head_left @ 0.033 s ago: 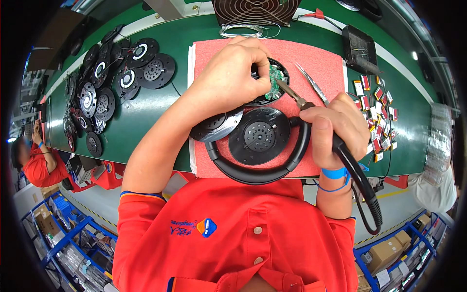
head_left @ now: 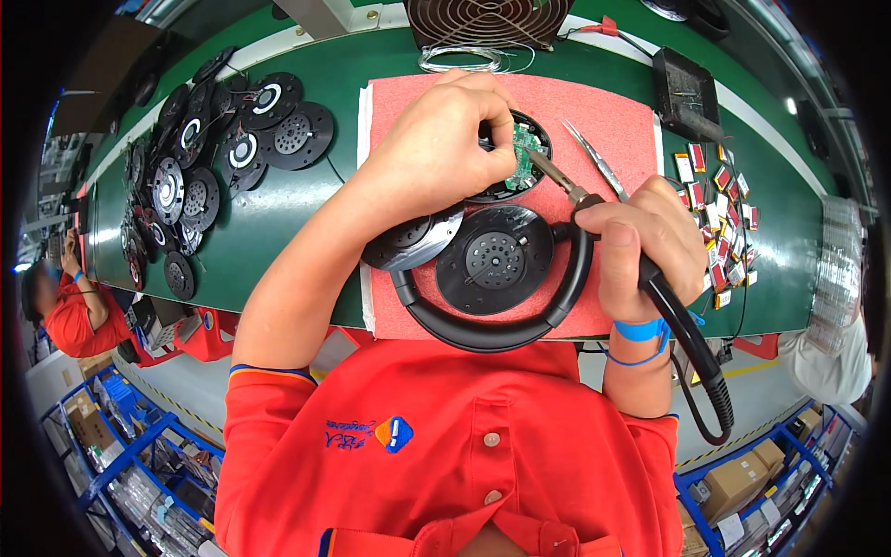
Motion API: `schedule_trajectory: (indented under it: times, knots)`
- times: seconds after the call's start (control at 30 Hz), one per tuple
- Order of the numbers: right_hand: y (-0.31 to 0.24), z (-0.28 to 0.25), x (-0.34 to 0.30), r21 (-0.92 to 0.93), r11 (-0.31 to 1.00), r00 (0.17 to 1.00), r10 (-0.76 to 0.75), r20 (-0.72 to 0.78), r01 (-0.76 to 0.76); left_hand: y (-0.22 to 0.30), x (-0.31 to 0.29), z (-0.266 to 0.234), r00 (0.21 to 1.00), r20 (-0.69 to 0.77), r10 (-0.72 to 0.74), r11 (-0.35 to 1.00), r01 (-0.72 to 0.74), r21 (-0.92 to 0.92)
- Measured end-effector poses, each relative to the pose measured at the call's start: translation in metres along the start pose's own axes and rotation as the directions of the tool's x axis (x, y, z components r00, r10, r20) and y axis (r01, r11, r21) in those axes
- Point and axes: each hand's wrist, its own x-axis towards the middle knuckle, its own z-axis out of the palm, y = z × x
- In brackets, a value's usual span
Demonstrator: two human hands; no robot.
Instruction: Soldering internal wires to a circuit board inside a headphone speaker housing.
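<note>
My right hand (head_left: 650,251) is wrapped round a soldering iron (head_left: 682,320), whose tip reaches a green circuit board (head_left: 526,162) in a round black headphone ear cup (head_left: 546,139). Metal tweezers (head_left: 594,158) point up and left from the same hand, seemingly held with the iron. Over the board's left side, my left hand (head_left: 450,139) has its fingers pinched together; what lies between them is hidden. Below it are a black headband (head_left: 483,336) and a round speaker plate (head_left: 495,260). Another plate (head_left: 418,237) is partly under my left wrist.
A pink foam mat (head_left: 613,121) lies on the green table (head_left: 306,213). Many round speaker plates (head_left: 195,195) are heaped at left. Small battery packs (head_left: 719,218) lie at right, below a black tray (head_left: 687,93). A fan (head_left: 487,19) and solder wire (head_left: 464,60) are behind.
The soldering iron's handle and my right hand have shifted very slightly to the right. My left hand has stayed in place.
</note>
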Motion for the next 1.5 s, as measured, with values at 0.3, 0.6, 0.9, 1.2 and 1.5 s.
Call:
schedule_trajectory:
  times: [0.3, 0.6, 0.9, 1.2, 1.5]
  knots:
    - [0.005, 0.001, -0.002, 0.026, 1.000, 0.998, -0.008, -0.056, 0.010, 0.001, 0.000, -0.002, 1.000, 0.014, -0.025, 1.000, 0.025, -0.004]
    - [-0.003, -0.008, -0.002, -0.055, 0.995, 0.997, 0.082, 0.000, -0.082, 0.007, -0.001, -0.011, 0.979, 0.068, -0.194, 0.956, 0.204, -0.210]
    - [0.000, -0.008, -0.004, -0.059, 0.995, 0.997, 0.078, 0.000, -0.078, 0.004, -0.001, -0.011, 0.983, 0.080, -0.165, 0.953, 0.180, -0.242]
    - [0.005, -0.002, -0.004, -0.006, 0.999, 0.996, 0.038, -0.080, -0.038, 0.002, 0.001, -0.013, 0.987, 0.120, -0.108, 0.984, 0.124, -0.128]
    - [0.002, -0.002, -0.003, -0.016, 0.999, 0.998, 0.046, -0.042, -0.047, 0.004, -0.001, -0.015, 0.979, 0.113, -0.170, 0.976, 0.183, -0.118]
